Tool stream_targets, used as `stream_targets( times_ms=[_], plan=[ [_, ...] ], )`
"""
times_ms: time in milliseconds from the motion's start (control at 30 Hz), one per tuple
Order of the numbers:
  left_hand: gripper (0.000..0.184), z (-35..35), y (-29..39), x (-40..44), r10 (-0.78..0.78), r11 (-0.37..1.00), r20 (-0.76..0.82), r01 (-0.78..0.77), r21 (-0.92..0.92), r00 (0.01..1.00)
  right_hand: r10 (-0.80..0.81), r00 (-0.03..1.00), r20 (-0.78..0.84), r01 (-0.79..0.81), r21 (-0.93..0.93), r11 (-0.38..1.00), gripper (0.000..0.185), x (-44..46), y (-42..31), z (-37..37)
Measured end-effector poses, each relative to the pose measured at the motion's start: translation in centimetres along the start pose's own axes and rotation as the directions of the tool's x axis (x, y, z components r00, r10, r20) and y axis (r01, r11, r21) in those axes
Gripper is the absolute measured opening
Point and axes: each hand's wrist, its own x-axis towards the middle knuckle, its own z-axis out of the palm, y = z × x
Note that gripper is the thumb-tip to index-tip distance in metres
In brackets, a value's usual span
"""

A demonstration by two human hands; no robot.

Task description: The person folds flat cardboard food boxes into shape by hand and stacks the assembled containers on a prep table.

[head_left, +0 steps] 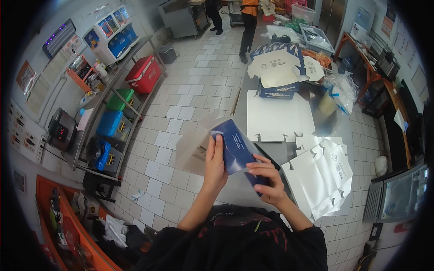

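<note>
- A partly folded carton [235, 151], blue on one face with pale flaps spreading to the left, is held up in front of the person's body, by the near end of the metal table [239, 189].
- The left hand [216, 158] is clamped on the carton's side, thumb lying along the blue face; its other fingers are mostly hidden.
- The right hand [267, 178] has its fingers bent over the carton's near right edge, closed on it; how firmly, I cannot tell.
- To the right, overlapping white flat cartons [318, 176] lie on the table, some with dark print.
- Beyond them lies a plain white sheet [278, 113], and behind it blue and white boxes [276, 94] are piled under a pale flat carton [275, 67].
- Right of the pile sits a clear plastic bag [346, 90].
- At the left, a red cooler [143, 74] stands on a metal rack [110, 95].
- Farther off, a person in an orange top [249, 9] stands beside the table.
</note>
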Motion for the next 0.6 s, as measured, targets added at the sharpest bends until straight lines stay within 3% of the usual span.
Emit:
stream_targets(
  times_ms=[67,100,133,200,233,333,433,600],
  plan=[
    [0.028,0.0,-0.2,-0.1,-0.052,0.996,0.002,0.052,-0.074,0.999,0.034,0.97,-0.24,0.002,0.148,0.989,0.032,-0.8,0.8,0.9],
    [0.028,0.2,-0.1,-0.3,-0.052,0.996,0.001,0.052,-0.077,0.999,0.054,0.986,-0.158,-0.053,0.012,0.999,0.039,-0.6,0.7,0.5],
    [0.029,0.5,0.2,-0.7,-0.031,0.997,0.014,0.032,-0.074,0.999,0.053,0.986,-0.155,-0.052,0.012,0.999,0.039,-0.2,0.3,0.5],
    [0.03,0.4,0.2,-1.2,-0.004,0.997,0.026,0.006,-0.074,1.0,0.216,0.976,-0.013,-0.206,-0.364,0.908,0.047,1.2,-0.8,0.5],
    [0.031,0.2,0.1,-1.4,-0.009,0.998,0.014,0.009,-0.056,1.0,0.243,0.97,0.025,-0.213,-0.399,0.892,0.05,1.3,-0.9,0.4],
    [0.032,-0.1,0.5,-1.2,-0.001,0.999,0.01,0.001,-0.043,1.0,0.26,0.956,0.134,-0.211,-0.299,0.93,0.048,1.5,-1.1,-0.1],
    [0.033,0.2,0.7,-1.4,0.009,0.999,-0.007,-0.009,-0.04,1.0,0.27,0.947,0.173,-0.206,-0.315,0.926,0.047,1.7,-1.3,-0.3],
    [0.037,0.2,-0.2,-2.1,0.047,0.999,0.012,-0.047,0.014,0.999,0.315,0.945,0.089,-0.262,-0.371,0.891,0.045,1.9,-0.5,0.5]
  ],
)
